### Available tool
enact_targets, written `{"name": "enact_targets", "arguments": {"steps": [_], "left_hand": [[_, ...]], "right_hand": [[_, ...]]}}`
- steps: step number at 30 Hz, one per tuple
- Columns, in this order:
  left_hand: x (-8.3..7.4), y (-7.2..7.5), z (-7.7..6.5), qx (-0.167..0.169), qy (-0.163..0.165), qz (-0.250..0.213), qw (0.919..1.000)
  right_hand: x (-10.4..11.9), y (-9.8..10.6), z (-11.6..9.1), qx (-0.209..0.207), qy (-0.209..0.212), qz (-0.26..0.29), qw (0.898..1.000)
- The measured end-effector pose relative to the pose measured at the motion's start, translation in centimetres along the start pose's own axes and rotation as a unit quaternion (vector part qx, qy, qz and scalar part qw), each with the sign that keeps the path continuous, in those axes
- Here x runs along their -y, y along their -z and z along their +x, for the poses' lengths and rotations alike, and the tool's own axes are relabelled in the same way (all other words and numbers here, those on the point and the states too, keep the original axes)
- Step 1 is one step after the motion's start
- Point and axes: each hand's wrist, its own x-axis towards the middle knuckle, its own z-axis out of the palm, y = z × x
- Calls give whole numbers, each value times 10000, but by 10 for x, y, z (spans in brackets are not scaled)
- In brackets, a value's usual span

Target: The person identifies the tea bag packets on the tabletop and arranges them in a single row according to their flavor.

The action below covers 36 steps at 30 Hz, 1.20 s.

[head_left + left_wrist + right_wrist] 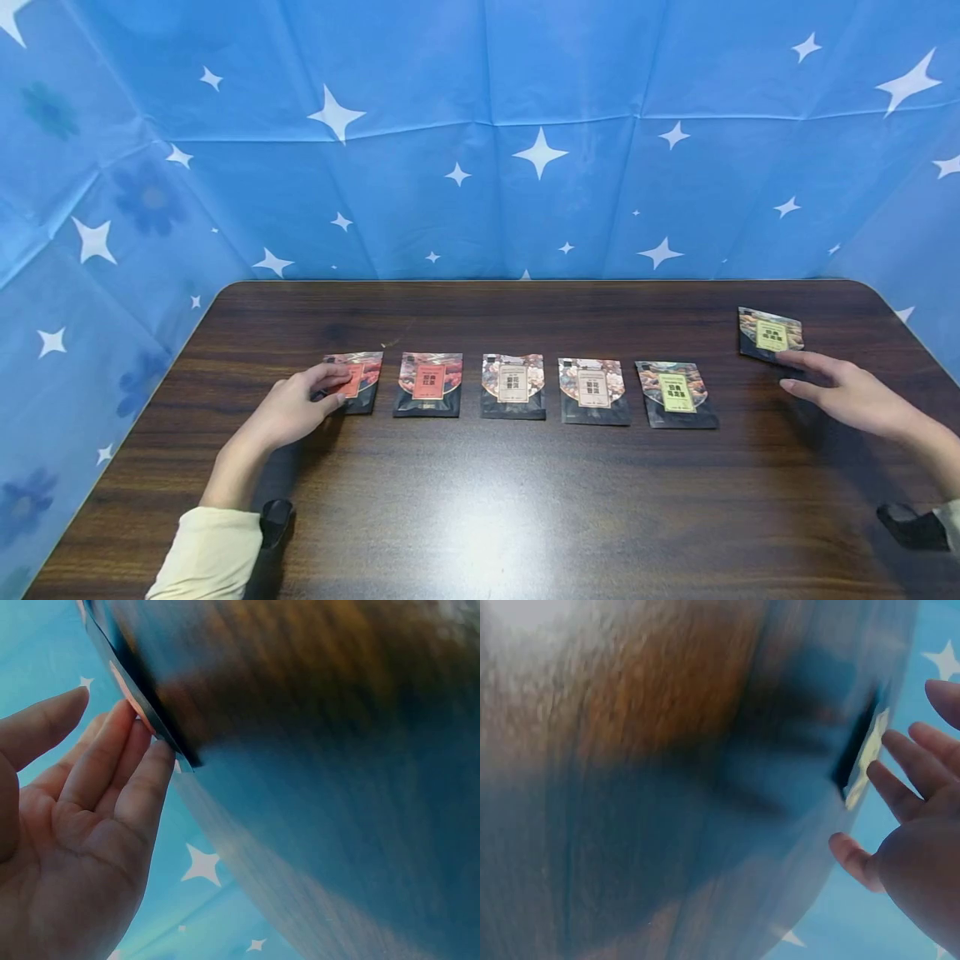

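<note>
At the left end of a row, the fingers of my left hand (294,407) rest on a red-labelled tea sachet (367,387) and cover part of it. In the left wrist view its fairly straight fingertips meet the sachet's face, thumb held apart. Farther back on the right lies a tea sachet with a yellow-green label (771,335), slightly turned. My right hand (855,398) has its fingertips at that sachet's lower right corner, fingers extended and spread in the right wrist view. Whether they press on it I cannot tell.
Between the hands lie another red-labelled sachet (428,385), two pale-labelled sachets, one left (513,387) and one right (594,392), and a second yellow-green one (677,396). The dark wooden table (375,500) ends at a blue star-patterned cloth (450,208).
</note>
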Motion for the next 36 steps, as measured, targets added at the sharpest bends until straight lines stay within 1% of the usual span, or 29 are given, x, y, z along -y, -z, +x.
{"name": "enact_targets", "arguments": {"steps": [3, 5, 12, 16, 23, 27, 32, 36], "left_hand": [[-1, 0, 0, -4, -31, -3, 10000], [-1, 0, 0, -2, -42, 0, 10000], [-2, 0, 0, 14, -69, 15, 10000], [-1, -1, 1, 9, -77, 28, 10000], [0, -1, 1, -30, -127, 8, 9999], [0, 0, 0, -21, -92, -2, 10000], [1, 0, 0, -7, -55, 11, 10000], [1, 0, 0, -16, -58, 25, 10000]], "right_hand": [[-6, 2, 3, -38, -5, 69, 10000], [-8, 3, 4, 48, -7, 100, 9999], [-10, 2, 8, 208, -206, 206, 9994], [-11, 0, 7, 227, -306, 193, 9991], [-13, 1, 6, 238, -254, 103, 9993], [-11, 2, 4, 244, -227, -41, 9994], [-8, 1, -1, 314, -195, -187, 9991], [-5, -3, -8, 346, -94, -140, 9993]]}}
